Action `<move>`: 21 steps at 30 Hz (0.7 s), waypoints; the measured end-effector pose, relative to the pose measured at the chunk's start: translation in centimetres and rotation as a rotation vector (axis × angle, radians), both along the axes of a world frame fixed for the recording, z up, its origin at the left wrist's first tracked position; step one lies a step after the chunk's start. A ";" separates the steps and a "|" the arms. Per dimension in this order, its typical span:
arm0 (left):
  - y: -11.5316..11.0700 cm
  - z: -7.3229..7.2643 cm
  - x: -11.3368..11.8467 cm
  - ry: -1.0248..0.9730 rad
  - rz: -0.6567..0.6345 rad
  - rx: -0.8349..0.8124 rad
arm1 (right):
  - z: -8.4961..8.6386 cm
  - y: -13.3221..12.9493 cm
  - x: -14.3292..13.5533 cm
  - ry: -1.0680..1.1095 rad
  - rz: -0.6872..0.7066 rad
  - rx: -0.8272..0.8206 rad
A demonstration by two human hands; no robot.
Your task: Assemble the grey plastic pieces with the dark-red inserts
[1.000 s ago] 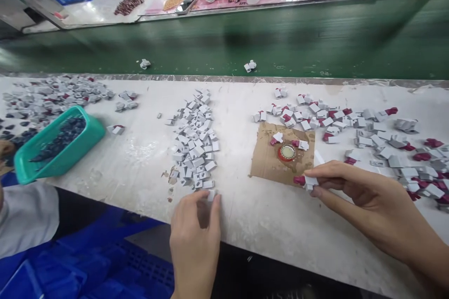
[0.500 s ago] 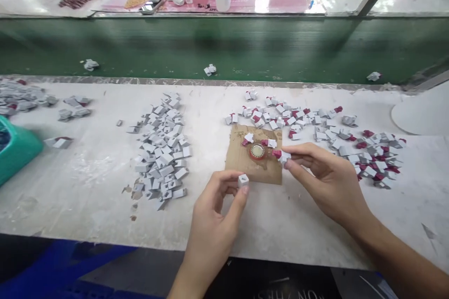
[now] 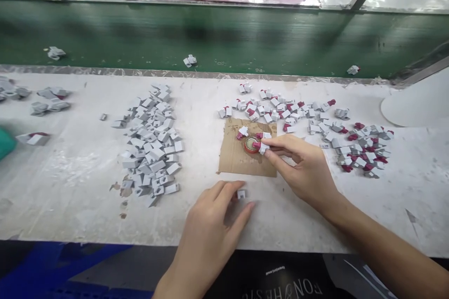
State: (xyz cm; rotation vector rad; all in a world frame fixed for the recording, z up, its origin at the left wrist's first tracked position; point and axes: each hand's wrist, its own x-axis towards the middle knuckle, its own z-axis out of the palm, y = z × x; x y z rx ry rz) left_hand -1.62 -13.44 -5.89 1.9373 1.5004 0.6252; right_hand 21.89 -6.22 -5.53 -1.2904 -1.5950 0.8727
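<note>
reaching the red-rimmed cap [image 3: 249, 146] now — right hand [image 3: 304, 163], maroon-tipped piece [image 3: 263, 148]

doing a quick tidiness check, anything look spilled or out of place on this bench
Yes: dark stains mark the cardboard around the cap-like dish, perhaps spilled liquid, and brown patches break the white tabletop beside the pile of grey pieces.

Below the worktop's [image 3: 105, 224] near edge, the person wore a black garment [image 3: 242, 268] bearing large white capitals [image 3: 302, 288], "FON" readable among them, and a smaller line of white print [image 3: 275, 271]. The left forearm [image 3: 184, 266], right forearm [image 3: 372, 226] and fingers [image 3: 224, 191] were bare.
</note>
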 end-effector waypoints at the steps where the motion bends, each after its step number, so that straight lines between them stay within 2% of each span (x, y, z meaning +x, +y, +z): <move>1: 0.1 0.1 -0.1 -0.014 -0.021 -0.011 | 0.1 0.0 0.0 -0.013 0.000 0.000; 6: 1.2 0.5 -1.3 -0.111 -0.144 -0.095 | 0.1 -0.3 0.1 -0.007 -0.026 -0.025; 10: 1.6 0.2 -1.3 -0.183 -0.133 -0.048 | 0.2 -0.4 0.3 0.111 -0.039 -0.102; 12: 1.5 0.1 -0.8 -0.263 -0.092 -0.064 | 0.3 -0.3 0.6 0.174 -0.039 -0.174; 15: 1.8 0.4 0.0 -0.498 0.023 -0.161 | 0.4 0.1 1.1 0.251 -0.045 -0.286; 18: 3.0 0.8 0.7 -0.709 0.151 -0.197 | 0.4 0.4 1.4 0.327 -0.065 -0.329; 21: 4.8 1.1 1.4 -0.803 0.240 -0.253 | 0.3 0.4 1.5 0.410 -0.055 -0.376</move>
